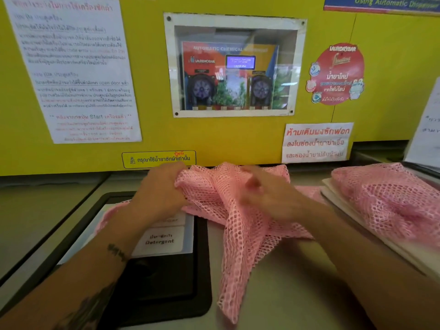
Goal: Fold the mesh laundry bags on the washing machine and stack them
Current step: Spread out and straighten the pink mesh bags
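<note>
A pink mesh laundry bag (240, 236) lies crumpled on top of the washing machine (281, 289), one corner trailing toward me. My left hand (162, 189) is closed on the bag's upper left edge, near the back wall. My right hand (271, 198) is blurred and rests on the bag's middle with fingers spread; whether it grips the mesh is unclear. More pink mesh (107, 215) shows under my left wrist. To the right a heap of pink mesh bags (390, 198) sits on a white board (357, 217).
A black detergent drawer lid (164, 287) with white labels is set into the machine top at the left. A yellow wall panel (152, 67) with paper notices and a windowed chemical dispenser (234, 65) stands directly behind. Papers (428, 129) lean at the far right.
</note>
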{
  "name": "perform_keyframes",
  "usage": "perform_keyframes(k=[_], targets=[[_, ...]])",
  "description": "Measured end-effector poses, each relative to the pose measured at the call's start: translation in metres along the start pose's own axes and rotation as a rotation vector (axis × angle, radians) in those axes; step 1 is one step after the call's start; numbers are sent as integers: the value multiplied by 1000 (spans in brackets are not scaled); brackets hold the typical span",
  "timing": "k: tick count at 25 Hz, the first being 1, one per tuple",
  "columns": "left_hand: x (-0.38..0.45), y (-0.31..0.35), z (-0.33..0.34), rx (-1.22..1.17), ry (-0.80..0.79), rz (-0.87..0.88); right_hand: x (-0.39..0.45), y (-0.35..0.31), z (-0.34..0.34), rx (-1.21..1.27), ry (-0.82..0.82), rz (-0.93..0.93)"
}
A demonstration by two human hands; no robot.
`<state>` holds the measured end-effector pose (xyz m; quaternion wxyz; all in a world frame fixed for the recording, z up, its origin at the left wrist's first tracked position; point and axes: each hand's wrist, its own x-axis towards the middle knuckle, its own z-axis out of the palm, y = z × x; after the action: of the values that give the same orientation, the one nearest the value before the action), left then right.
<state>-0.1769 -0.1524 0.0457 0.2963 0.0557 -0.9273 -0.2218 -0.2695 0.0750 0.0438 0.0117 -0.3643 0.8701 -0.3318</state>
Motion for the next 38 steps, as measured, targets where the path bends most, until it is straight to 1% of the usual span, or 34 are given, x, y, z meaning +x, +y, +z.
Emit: perform_keyframes(k=[1,2,3,5,6,7,8,9,10,11,12,13,15,16,17,18,19,20,21,22,23,24,25,26,27,28,30,31,32,33,34,35,36,38], targets=[[2,-2,-2,53,57,17,3,-2,12,-78,-97,-6],[5,-7,-7,132,127,25,7,-3,19,-128,-122,-46],[8,-12,-15,208,224,18,9,-2,17,-154,-81,-91],[11,-24,-38,297,456,-29,11,1,-3,-148,107,-102],[10,-29,-49,323,537,-71,10,4,-15,-138,213,-82],[10,-35,-56,349,551,-127,9,10,-27,-115,312,-51],[10,-39,-61,376,472,-189,7,16,-36,-88,382,-12],[8,-41,-63,398,308,-247,5,21,-42,-64,415,28],[6,-40,-62,404,103,-284,5,24,-45,-47,428,63],[3,-36,-58,382,-92,-284,5,25,-45,-41,431,90],[1,-30,-52,338,-246,-252,5,25,-43,-29,430,105],[-1,-23,-46,299,-337,-204,5,24,-41,0,418,99],[-3,-8,-32,317,-388,-121,4,18,-37,87,305,65],[-4,-4,-24,364,-395,-90,3,16,-34,73,198,65],[-5,-4,-16,405,-414,-75,3,17,-30,-25,70,90],[-7,-4,-9,435,-432,-73,2,21,-26,-180,-33,129],[-8,-6,-4,459,-417,-67,3,28,-24,-346,-75,186],[-9,-6,0,482,-347,-33,4,33,-24,-472,-25,245],[-9,-5,2,492,-222,39,2,36,-27,-531,99,296],[-9,-2,3,472,-52,145,2,37,-33,-516,274,309],[-7,2,3,416,111,256,2,38,-39,-429,465,259],[-6,7,2,328,216,354,0,36,-45,-290,632,178],[-7,13,2,249,242,437,-1,33,-48,-139,736,109],[-9,20,4,212,212,492,0,30,-50,-29,769,86],[-13,26,8,231,157,506,1,27,-48,-1,726,97],[-15,30,15,301,85,470,2,27,-44,-57,644,134],[-18,31,29,521,-106,243,2,32,-34,-304,513,237],[-17,29,33,598,-234,113,0,32,-35,-408,520,265],[-16,27,35,623,-358,-4,-1,30,-37,-461,569,252],[-14,24,35,602,-446,-113,0,26,-40,-473,633,202],[-12,20,35,571,-496,-198,-1,20,-41,-456,671,138],[-11,17,33,564,-519,-257,-1,14,-40,-406,644,92],[-11,14,30,585,-533,-296,1,12,-36,-349,548,81],[-9,11,23,637,-523,-374,3,11,-24,-354,211,154]])
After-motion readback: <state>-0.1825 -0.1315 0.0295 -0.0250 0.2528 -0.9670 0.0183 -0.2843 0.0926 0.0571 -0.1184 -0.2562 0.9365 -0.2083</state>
